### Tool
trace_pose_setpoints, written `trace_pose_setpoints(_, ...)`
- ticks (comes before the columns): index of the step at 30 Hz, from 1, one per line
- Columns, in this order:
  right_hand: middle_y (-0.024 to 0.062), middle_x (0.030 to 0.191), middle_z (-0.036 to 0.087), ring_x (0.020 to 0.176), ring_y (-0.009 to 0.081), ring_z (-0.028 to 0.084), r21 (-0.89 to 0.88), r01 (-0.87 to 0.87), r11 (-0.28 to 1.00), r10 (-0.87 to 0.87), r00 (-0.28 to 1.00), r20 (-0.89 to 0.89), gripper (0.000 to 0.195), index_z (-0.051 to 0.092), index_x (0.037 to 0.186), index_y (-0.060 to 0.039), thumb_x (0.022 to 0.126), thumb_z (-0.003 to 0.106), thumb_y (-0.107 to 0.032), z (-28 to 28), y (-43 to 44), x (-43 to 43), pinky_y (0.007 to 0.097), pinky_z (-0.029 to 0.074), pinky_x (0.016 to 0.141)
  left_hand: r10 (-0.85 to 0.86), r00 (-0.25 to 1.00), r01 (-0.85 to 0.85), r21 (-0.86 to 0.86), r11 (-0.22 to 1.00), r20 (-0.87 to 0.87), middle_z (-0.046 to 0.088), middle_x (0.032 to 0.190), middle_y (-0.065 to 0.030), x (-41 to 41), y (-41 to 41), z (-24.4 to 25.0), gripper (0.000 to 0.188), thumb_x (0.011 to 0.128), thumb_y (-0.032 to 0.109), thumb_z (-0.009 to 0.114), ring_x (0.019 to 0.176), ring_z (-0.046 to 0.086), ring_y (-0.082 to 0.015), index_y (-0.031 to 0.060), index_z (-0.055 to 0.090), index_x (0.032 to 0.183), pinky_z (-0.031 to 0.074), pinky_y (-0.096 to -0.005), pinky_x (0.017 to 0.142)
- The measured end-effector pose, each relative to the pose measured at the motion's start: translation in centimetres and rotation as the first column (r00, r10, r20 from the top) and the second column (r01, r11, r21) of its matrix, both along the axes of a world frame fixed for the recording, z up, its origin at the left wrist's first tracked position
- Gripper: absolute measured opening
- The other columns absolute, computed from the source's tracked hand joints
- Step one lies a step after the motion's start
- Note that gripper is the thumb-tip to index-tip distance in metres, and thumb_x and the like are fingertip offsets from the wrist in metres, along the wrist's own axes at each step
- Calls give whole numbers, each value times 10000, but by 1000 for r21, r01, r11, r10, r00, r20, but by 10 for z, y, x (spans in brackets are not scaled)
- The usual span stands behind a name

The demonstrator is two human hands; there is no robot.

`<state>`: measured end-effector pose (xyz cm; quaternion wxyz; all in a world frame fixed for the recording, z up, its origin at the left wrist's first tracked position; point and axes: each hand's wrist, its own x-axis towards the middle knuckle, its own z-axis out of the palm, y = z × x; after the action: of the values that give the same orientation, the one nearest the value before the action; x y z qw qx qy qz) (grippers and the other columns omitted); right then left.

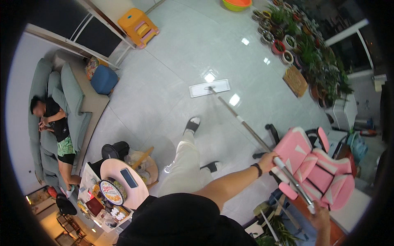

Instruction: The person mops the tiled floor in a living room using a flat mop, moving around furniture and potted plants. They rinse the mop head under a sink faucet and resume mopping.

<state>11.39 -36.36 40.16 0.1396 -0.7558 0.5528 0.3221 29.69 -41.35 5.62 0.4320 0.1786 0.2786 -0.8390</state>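
A flat mop with a long metal pole (254, 132) slants across the view. Its white rectangular mop head (210, 88) lies on the shiny grey tiled floor ahead of my feet. My left hand (267, 162), with a black band at the wrist, is wrapped around the pole at the lower end of its thicker silver part. Near the white end cap at the top of the pole, my right hand (320, 213) grips the handle. Just beyond both hands is a pink and white gaming chair (307, 166). My slippered foot (193, 124) is planted forward on the tiles.
Potted plants (307, 52) line the right side, beside a wooden board (295, 81). An orange step stool (138, 26) and a blue ottoman (104, 79) stand left. A person (58, 123) reclines on the sofa (72, 89). A cluttered table (138, 193) and black bin (115, 150) stand nearby.
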Motion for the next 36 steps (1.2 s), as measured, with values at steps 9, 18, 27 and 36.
trace_pose_setpoints(9, 216, 767, 568, 752, 371, 564, 490, 273, 828, -443, 854, 274, 436, 411, 1085, -34, 697, 591, -116, -111, -94, 281, 400, 449, 638, -60, 773, 51, 32, 998, 632, 558, 702, -136, 333, -81, -63, 110, 726, 120, 499, 665, 581, -259, 11, 507, 713, 490, -397, 604)
trace_pose_setpoints(18, 16, 559, 407, 369, 108, 360, 911, 15, -412, -901, -155, -405, 335, 408, 1131, -117, 808, 494, -148, -190, -117, 493, 236, 310, 331, -217, -506, 511, 493, 704, 835, 513, 513, -208, 575, -193, -95, 269, 677, 150, 420, 407, 530, -288, -81, 523, 584, 442, -374, 386)
trace_pose_setpoints(27, 47, 558, 396, 339, 107, 303, 773, -239, -588, -683, -366, -633, 381, 379, 1182, -98, 819, 473, -166, -188, -65, 370, 224, 232, 305, -84, -357, 807, 352, 474, 930, 531, 555, -195, 466, -145, -107, 234, 706, 156, 499, 448, 558, -281, -71, 490, 645, 467, -368, 376)
trace_pose_setpoints(36, 27, 509, 400, 337, 99, 335, 781, 309, -543, -751, -595, -286, 380, 433, 1123, 19, 764, 483, -94, -11, 33, 162, 203, 266, 334, -699, 268, 899, 88, 428, 663, 573, 749, -192, 157, -41, 8, 475, 787, 327, 449, 562, 594, -283, -84, 338, 999, 492, -392, 447)
